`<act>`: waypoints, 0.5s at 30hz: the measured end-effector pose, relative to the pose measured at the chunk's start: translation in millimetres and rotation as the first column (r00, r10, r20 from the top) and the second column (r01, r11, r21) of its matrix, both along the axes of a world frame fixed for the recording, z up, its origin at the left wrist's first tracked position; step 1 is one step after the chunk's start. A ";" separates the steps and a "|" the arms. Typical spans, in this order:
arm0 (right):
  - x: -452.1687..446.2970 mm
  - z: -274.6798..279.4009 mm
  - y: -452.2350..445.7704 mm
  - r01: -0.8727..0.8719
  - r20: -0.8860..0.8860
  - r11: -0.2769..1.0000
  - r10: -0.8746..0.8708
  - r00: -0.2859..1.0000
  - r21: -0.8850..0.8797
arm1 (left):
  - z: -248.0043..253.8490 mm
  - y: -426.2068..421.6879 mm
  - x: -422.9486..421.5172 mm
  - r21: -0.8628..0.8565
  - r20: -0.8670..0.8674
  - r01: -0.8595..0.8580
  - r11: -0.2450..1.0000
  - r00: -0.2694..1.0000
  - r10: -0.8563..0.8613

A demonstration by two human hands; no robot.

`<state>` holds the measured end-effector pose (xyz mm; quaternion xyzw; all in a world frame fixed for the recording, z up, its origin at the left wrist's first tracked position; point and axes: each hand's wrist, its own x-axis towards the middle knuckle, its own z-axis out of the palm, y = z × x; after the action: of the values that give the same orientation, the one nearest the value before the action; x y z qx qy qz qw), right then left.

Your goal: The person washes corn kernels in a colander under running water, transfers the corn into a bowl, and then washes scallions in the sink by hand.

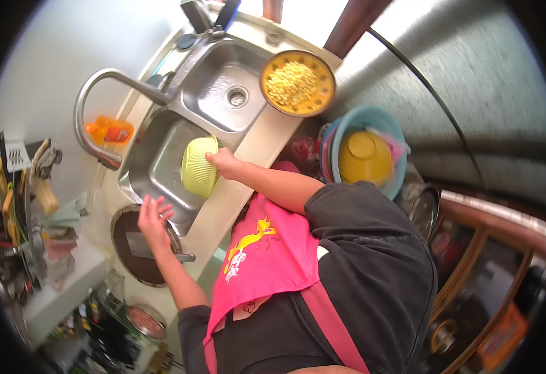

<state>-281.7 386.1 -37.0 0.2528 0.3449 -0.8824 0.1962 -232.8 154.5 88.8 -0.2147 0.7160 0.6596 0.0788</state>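
Note:
My right hand (225, 163) grips the rim of a light green plastic colander (198, 167), tilted on its side over the near-left sink basin (149, 146). The colander's inside faces away from me, so its contents are hidden. My left hand (154, 221) is raised with its fingers apart and holds nothing. Below it lies a round dark cutting board (129, 258) with a cleaver (141, 245) on top; the hand appears to hover above them. A curved faucet (81, 106) arches beside the basin.
A patterned bowl of yellow kernels or pieces (292, 84) stands on the counter by the second basin (214, 87). An orange bottle (112, 131) is behind the faucet. Blue tubs (338, 134) with a yellow basket (365, 159) stand at right; a utensil rack (14, 187) is at left.

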 end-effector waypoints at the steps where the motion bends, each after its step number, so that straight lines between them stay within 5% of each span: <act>1: 4.5 1.9 -2.4 0.001 0.068 0.998 -0.005 0.998 0.057 | -9.4 0.0 9.7 -0.001 0.028 0.028 1.000 0.999 -0.028; 5: 29.9 -15.0 -31.2 0.120 -0.039 0.990 -0.118 0.992 0.068 | -25.9 -10.3 47.4 0.118 0.105 0.127 0.985 0.985 -0.139; 6: 32.5 -14.0 -29.1 0.033 0.126 0.919 -0.089 0.988 0.393 | -29.4 -15.3 52.4 0.125 0.102 0.139 0.982 0.983 -0.152; 10: 50.3 -16.8 -33.4 0.120 -0.081 0.977 -0.107 0.991 0.176 | -33.5 -38.7 70.8 0.135 0.080 0.183 0.974 0.978 -0.195; 13: 60.4 -6.9 -17.1 0.066 0.062 0.933 -0.094 0.994 0.355 | -39.4 -52.9 68.0 0.127 0.062 0.202 0.971 0.976 -0.211; 15: 70.0 7.9 0.7 0.148 -0.114 0.974 -0.130 0.985 0.174 | -40.0 -61.7 77.7 0.124 0.067 0.193 0.973 0.977 -0.202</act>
<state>-211.7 386.8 -29.0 0.2479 0.4150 -0.8705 0.0922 -155.1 92.8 48.8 -0.1633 0.6902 0.6802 0.1849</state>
